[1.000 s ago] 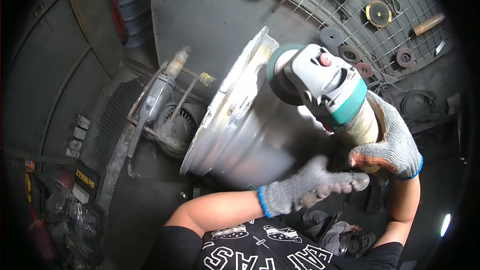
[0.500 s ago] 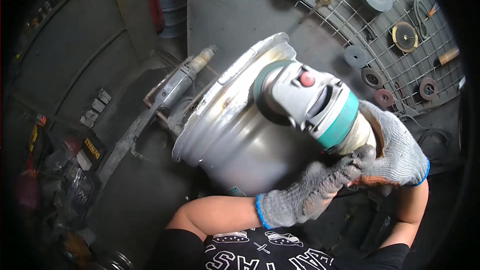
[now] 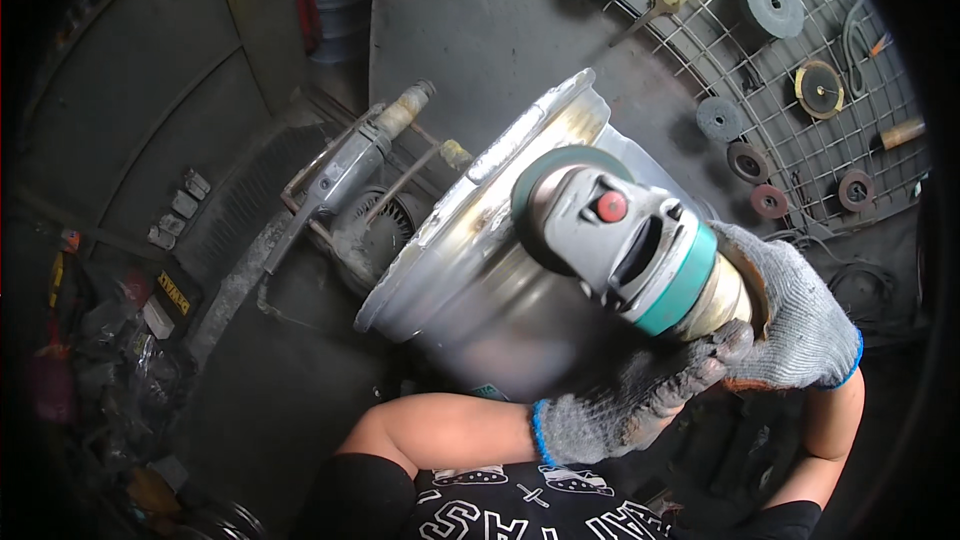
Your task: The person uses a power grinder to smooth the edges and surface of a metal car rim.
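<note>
Both of my gloved hands hold an angle grinder [image 3: 650, 255] with a grey head, a red button and a teal band. My right hand [image 3: 800, 310] wraps round its pale rear body. From below, my left hand [image 3: 625, 415] closes on the same body, its dirty thumb on top; its other fingers are mostly hidden. The grinding disc [image 3: 530, 195] lies over the rim of a silver metal wheel [image 3: 480, 315], which leans tilted in front of me. Whether the disc touches the metal I cannot tell. Bright, scuffed metal shows along the wheel's edge.
Left of the wheel stands a grey metal machine [image 3: 345, 180] with a worn handle. A wire rack [image 3: 680, 50] at the far right carries several grinding discs [image 3: 773, 3]. Tools and a black-and-yellow box [image 3: 172, 302] lie at the left. Behind stand stacked wheels [image 3: 345, 10].
The grinder has come nearer to me along the wheel, both hands still on it. My left hand has shifted slightly right. The whole view has also moved a little.
</note>
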`<action>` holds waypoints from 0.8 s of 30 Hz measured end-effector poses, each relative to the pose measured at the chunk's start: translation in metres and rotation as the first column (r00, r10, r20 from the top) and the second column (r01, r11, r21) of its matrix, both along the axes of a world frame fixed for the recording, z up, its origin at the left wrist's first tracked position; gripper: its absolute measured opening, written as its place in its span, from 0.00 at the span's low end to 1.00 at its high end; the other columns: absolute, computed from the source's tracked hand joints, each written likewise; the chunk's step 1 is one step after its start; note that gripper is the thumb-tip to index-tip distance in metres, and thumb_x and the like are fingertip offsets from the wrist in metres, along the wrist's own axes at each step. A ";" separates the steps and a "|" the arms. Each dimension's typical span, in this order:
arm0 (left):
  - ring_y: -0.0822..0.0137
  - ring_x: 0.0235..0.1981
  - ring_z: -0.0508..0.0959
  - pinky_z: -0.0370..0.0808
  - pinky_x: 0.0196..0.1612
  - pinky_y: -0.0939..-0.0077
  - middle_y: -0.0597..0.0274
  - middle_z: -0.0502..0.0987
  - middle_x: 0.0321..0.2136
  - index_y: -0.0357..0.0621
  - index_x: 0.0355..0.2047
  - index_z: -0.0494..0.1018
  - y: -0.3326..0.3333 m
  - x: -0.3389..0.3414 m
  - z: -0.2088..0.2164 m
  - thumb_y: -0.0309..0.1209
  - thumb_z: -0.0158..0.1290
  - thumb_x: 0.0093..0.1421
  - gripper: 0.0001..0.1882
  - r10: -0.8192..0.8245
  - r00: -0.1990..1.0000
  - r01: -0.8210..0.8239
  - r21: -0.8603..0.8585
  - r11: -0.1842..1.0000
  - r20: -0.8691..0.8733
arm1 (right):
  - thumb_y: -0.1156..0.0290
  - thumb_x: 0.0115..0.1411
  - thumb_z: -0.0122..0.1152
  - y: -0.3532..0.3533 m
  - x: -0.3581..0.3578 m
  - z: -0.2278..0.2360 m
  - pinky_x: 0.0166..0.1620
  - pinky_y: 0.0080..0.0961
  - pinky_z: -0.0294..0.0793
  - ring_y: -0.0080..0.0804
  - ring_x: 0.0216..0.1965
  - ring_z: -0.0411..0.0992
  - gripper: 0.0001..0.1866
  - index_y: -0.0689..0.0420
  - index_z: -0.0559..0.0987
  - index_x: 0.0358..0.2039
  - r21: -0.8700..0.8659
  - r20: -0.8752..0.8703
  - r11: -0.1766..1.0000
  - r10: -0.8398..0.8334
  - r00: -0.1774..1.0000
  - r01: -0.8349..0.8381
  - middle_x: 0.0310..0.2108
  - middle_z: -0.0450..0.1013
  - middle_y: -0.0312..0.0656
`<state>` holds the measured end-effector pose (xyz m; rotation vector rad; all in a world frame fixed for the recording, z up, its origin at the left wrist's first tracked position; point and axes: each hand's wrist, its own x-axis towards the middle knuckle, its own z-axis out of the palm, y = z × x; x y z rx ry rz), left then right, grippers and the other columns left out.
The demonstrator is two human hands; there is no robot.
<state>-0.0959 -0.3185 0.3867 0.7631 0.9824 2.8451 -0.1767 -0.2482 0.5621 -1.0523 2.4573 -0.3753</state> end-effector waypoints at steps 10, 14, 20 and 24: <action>0.69 0.57 0.65 0.58 0.61 0.72 0.63 0.67 0.55 0.42 0.55 0.65 -0.009 -0.003 0.002 0.29 0.44 0.64 0.18 0.084 0.993 -0.097 -0.166 0.981 -0.087 | 0.57 0.32 0.75 -0.008 0.002 -0.001 0.47 0.30 0.71 0.43 0.42 0.76 0.46 0.66 0.69 0.51 0.040 -0.027 0.999 -0.022 0.999 0.023 0.38 0.74 0.53; 0.68 0.56 0.66 0.59 0.61 0.71 0.63 0.69 0.53 0.42 0.52 0.68 -0.007 -0.006 0.013 0.34 0.47 0.64 0.18 -0.055 0.996 0.049 -0.089 0.995 -0.075 | 0.56 0.31 0.76 0.000 0.017 0.010 0.48 0.31 0.71 0.44 0.42 0.76 0.47 0.66 0.68 0.51 0.051 -0.119 0.990 -0.124 0.985 0.131 0.38 0.74 0.53; 0.67 0.56 0.65 0.60 0.61 0.70 0.59 0.61 0.58 0.39 0.59 0.57 -0.001 0.006 -0.010 0.32 0.44 0.65 0.23 -0.326 0.945 0.314 0.228 0.922 0.015 | 0.54 0.29 0.77 -0.012 0.005 0.000 0.52 0.32 0.67 0.44 0.48 0.72 0.51 0.67 0.68 0.53 0.069 0.020 0.998 -0.010 1.000 0.009 0.45 0.72 0.53; 0.64 0.56 0.63 0.66 0.56 0.70 0.53 0.59 0.57 0.36 0.61 0.51 0.006 0.005 -0.004 0.30 0.35 0.67 0.23 -0.130 0.960 0.117 -0.067 0.991 -0.248 | 0.54 0.28 0.77 -0.009 0.025 0.012 0.52 0.32 0.67 0.45 0.48 0.72 0.52 0.68 0.67 0.53 0.085 -0.023 0.964 -0.252 0.968 0.253 0.45 0.72 0.54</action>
